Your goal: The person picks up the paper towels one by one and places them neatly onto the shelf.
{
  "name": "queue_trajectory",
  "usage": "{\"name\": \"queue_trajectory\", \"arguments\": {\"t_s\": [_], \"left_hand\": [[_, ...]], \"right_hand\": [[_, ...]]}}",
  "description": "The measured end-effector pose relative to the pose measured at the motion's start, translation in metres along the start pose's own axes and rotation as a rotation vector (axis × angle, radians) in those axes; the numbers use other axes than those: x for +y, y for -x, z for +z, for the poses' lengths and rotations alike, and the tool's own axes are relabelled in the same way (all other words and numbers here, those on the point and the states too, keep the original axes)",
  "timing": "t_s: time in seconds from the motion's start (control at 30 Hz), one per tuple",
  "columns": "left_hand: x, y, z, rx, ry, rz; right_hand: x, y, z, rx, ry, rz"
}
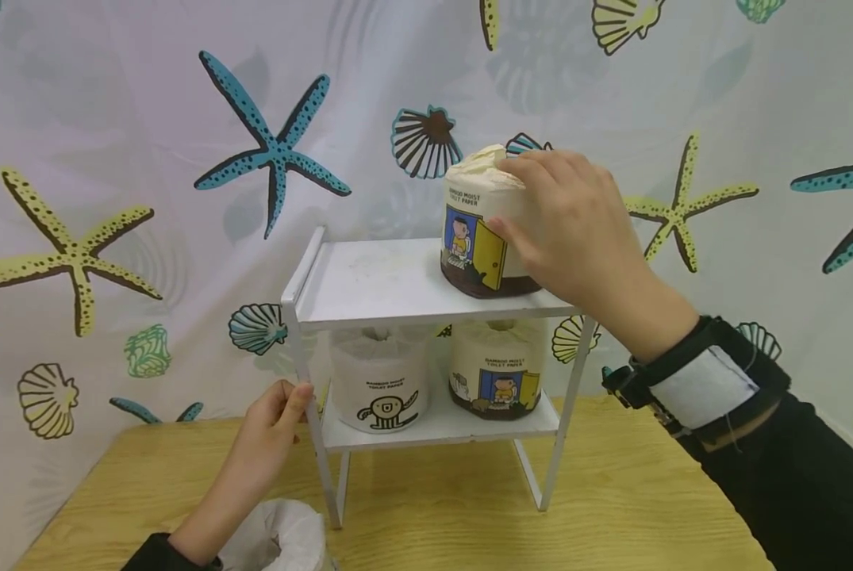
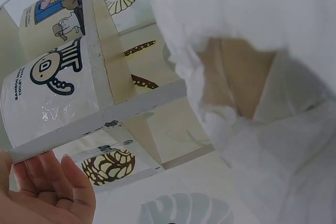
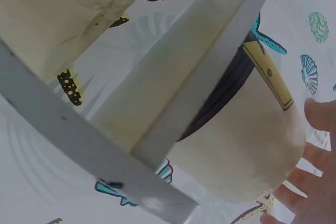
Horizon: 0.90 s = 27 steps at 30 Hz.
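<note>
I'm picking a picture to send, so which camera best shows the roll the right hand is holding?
The head view: the roll shows its printed picture and crumpled top, though the right hand covers part. The right wrist view shows mostly its plain side, with the shelf hiding some. The left wrist view doesn't show it.

Both sleeves [image 1: 797, 476] are black, and a black strap [image 1: 755, 354] on the right bears a white patch [image 1: 705, 388]

Top toilet roll [image 1: 472, 238] shows blue-and-yellow cartoon above dark brown base | lower-left roll [image 1: 383, 373] bears black cartoon on white | white rack [image 1: 383, 277] | white backdrop [image 1: 369, 47] carries blue, yellow starfish [image 1: 276, 152] | tabletop [image 1: 433, 492], yellow woodgrain
</note>
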<state>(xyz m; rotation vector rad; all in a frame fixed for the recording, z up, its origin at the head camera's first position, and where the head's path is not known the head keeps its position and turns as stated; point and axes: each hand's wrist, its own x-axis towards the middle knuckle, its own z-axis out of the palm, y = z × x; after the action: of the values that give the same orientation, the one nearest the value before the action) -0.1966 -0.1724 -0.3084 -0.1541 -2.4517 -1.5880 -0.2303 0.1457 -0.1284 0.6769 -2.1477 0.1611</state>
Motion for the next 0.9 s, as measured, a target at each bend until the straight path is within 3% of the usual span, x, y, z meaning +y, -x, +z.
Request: {"name": "queue_trajectory", "arguments": {"t_s": [0.23,0.6,0.9], "left_hand": [[-0.001,0.002,-0.002,0.011,0.0,0.008],[-0.002,0.004,-0.005,0.03,0.004,0.01],[-0.001,0.002,0.001,0.029,0.031,0.016]], "right_hand": [[-0.01,-0.004,-0.001,-0.065,0.068,-0.017],[-0.001,-0.004,0.001,-0.038,-0.066,-0.033],[0.015,0.004,-0.01,-0.094,-0.113,-0.055]]}}
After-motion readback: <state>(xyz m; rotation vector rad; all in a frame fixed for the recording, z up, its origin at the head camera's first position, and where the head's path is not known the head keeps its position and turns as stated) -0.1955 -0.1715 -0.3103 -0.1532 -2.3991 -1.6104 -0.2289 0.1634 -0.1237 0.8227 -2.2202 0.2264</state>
